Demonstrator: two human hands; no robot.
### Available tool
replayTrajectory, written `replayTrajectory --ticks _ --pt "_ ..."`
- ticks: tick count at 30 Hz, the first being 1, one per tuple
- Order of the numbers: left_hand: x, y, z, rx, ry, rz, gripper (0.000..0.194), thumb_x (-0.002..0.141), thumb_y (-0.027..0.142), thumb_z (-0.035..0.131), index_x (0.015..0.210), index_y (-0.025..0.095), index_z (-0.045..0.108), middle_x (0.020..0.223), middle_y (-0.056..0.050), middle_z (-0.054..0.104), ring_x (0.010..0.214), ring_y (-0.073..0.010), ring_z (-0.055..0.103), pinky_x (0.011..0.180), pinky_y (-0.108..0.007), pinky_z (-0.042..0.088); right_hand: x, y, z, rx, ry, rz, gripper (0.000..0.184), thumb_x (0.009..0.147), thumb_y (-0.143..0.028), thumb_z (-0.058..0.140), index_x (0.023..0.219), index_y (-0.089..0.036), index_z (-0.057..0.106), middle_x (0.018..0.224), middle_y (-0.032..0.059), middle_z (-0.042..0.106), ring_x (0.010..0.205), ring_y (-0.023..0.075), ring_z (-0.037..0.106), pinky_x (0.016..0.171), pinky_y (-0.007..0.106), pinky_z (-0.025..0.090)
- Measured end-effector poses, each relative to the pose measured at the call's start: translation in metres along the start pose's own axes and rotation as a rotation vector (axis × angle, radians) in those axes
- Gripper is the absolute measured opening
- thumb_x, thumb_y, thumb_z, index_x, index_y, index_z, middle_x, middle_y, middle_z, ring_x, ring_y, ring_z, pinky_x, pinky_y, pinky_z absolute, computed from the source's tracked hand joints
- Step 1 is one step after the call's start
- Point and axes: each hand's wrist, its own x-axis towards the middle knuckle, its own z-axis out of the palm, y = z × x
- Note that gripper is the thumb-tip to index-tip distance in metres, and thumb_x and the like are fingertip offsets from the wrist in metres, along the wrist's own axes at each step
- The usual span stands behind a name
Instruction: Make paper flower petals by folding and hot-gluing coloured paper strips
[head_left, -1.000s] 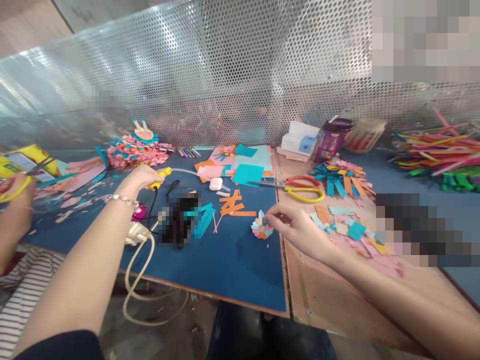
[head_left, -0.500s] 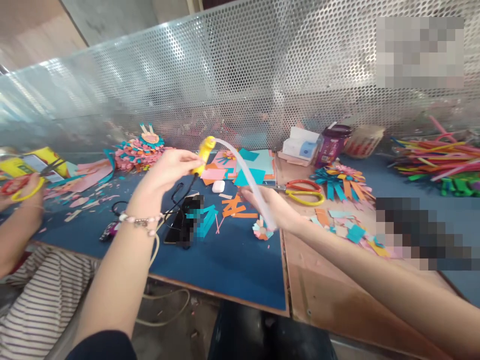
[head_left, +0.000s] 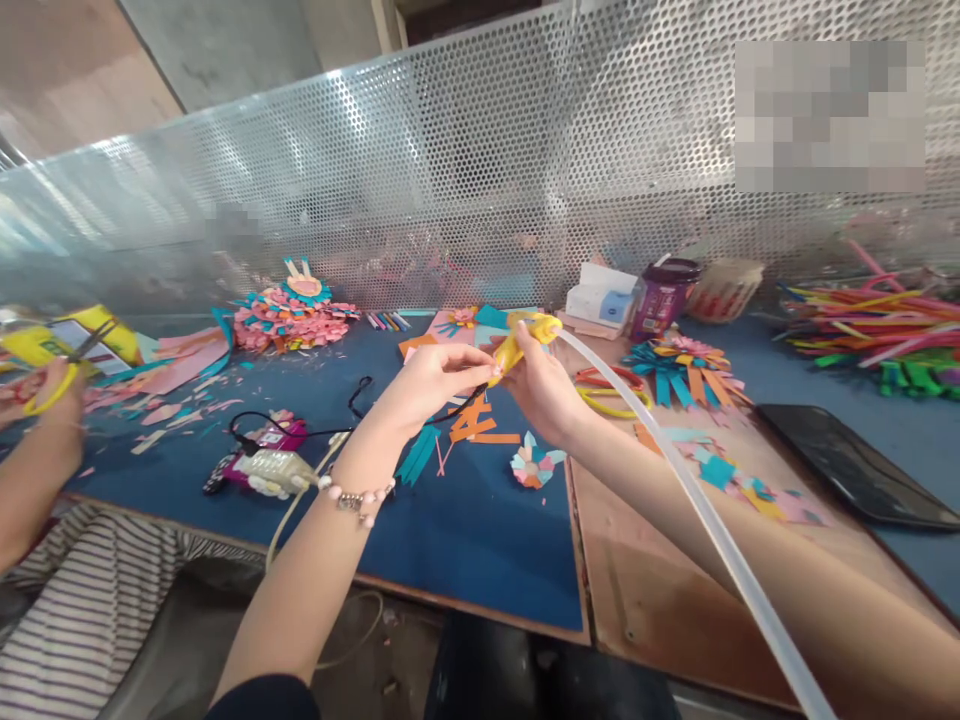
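My right hand (head_left: 547, 393) is wrapped round a yellow hot glue gun (head_left: 534, 327), held above the table. From the gun's rear a long whitish glue stick (head_left: 679, 455) curves down over my right forearm. My left hand (head_left: 442, 380) pinches the lower end of the handle, where the black cord (head_left: 466, 404) comes out; its fingertips are partly hidden. Orange paper strips (head_left: 474, 425) and teal strips (head_left: 418, 455) lie below my hands. Nearby on the blue table stands a small pastel paper flower (head_left: 532, 465).
On the left, another person's hand (head_left: 56, 395) holds yellow-and-red scissors. A large pink-teal paper piece (head_left: 292, 315) stands at the back. Right are scissors (head_left: 611, 402), a purple cup (head_left: 664, 300), a paper flower (head_left: 679, 365), a black phone-like slab (head_left: 855, 465) and colourful strips (head_left: 885, 310).
The glue gun has moved right and down, and its glue stick now points to the lower right. My right hand has taken hold of it; my left hand has followed rightward.
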Motion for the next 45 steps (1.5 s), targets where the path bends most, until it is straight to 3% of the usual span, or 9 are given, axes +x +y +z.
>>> replayTrajectory --ticks 4,7,11,16,21,25,31,37,45 --pt "-0.002 0.000 -0.003 -0.069 0.086 0.029 0.025 0.072 0.033 0.070 0.088 0.014 0.069 0.100 -0.008 0.069 0.085 -0.0177 0.064 0.078 -0.032 0.051 -0.022 -0.013 -0.006 0.054 0.078 0.019 0.032 0.086 -0.050 0.045 0.093 -0.020 0.053 0.093 0.0033 0.063 0.080 0.0164 0.065 0.075 0.032 0.050" --pt "0.003 -0.009 -0.009 -0.018 0.145 0.032 0.028 0.071 0.034 0.071 0.090 0.014 0.070 0.097 -0.009 0.070 0.082 -0.0172 0.063 0.073 -0.031 0.050 -0.047 -0.017 -0.010 -0.023 0.147 0.098 0.027 0.086 -0.045 0.045 0.096 -0.020 0.051 0.091 0.0029 0.063 0.064 0.0149 0.063 0.064 0.031 0.051" --pt "0.010 -0.031 -0.013 0.045 0.166 -0.005 0.027 0.071 0.035 0.070 0.088 0.014 0.071 0.091 -0.009 0.070 0.081 -0.0177 0.063 0.071 -0.030 0.049 -0.084 -0.012 -0.014 -0.275 0.101 0.152 0.033 0.087 -0.048 0.046 0.105 -0.020 0.050 0.068 -0.0002 0.062 0.054 0.0156 0.059 0.053 0.028 0.047" --pt "0.009 -0.052 -0.011 0.138 0.134 -0.037 0.021 0.074 0.034 0.066 0.084 0.016 0.072 0.089 -0.007 0.071 0.086 -0.0189 0.063 0.081 -0.032 0.048 -0.110 0.002 -0.017 -0.376 0.071 0.230 0.035 0.086 -0.052 0.046 0.094 -0.018 0.052 0.069 0.0009 0.063 0.050 0.0130 0.057 0.057 0.029 0.051" --pt "0.002 -0.056 -0.005 0.201 0.078 -0.017 0.020 0.074 0.033 0.065 0.080 0.016 0.072 0.089 -0.007 0.070 0.084 -0.0194 0.063 0.078 -0.031 0.049 -0.118 0.017 -0.026 -0.456 0.042 0.288 0.038 0.089 -0.052 0.043 0.102 -0.018 0.053 0.048 -0.0041 0.054 0.051 0.0156 0.058 0.063 0.032 0.052" --pt "-0.002 -0.056 -0.001 0.230 0.053 -0.018 0.020 0.075 0.036 0.065 0.079 0.017 0.072 0.087 -0.006 0.070 0.081 -0.0190 0.063 0.076 -0.030 0.049 -0.120 0.024 -0.032 -0.477 0.030 0.319 0.037 0.088 -0.055 0.043 0.094 -0.020 0.053 0.048 -0.0031 0.055 0.048 0.0158 0.058 0.062 0.034 0.052" --pt "-0.004 -0.057 0.000 0.263 0.027 -0.048 0.018 0.075 0.035 0.065 0.078 0.019 0.072 0.090 -0.006 0.070 0.079 -0.0188 0.062 0.074 -0.031 0.049 -0.122 0.023 -0.033 -0.538 0.077 0.409 0.046 0.082 -0.064 0.043 0.082 -0.020 0.053 0.047 -0.0006 0.056 0.045 0.0148 0.057 0.046 0.027 0.046" --pt "-0.004 -0.057 0.000 0.252 0.029 -0.067 0.019 0.074 0.036 0.065 0.077 0.019 0.072 0.090 -0.006 0.070 0.083 -0.0202 0.062 0.077 -0.032 0.048 -0.122 0.025 -0.033 -0.525 0.085 0.419 0.047 0.080 -0.066 0.045 0.073 -0.020 0.050 0.047 0.0002 0.056 0.044 0.0145 0.057 0.045 0.026 0.045" --pt "-0.007 -0.053 0.000 0.255 0.021 -0.088 0.020 0.074 0.036 0.066 0.077 0.018 0.072 0.090 -0.006 0.070 0.080 -0.0191 0.062 0.073 -0.030 0.048 -0.123 0.028 -0.035 -0.513 0.076 0.419 0.046 0.082 -0.064 0.044 0.075 -0.020 0.051 0.049 0.0001 0.057 0.046 0.0152 0.059 0.047 0.027 0.047"
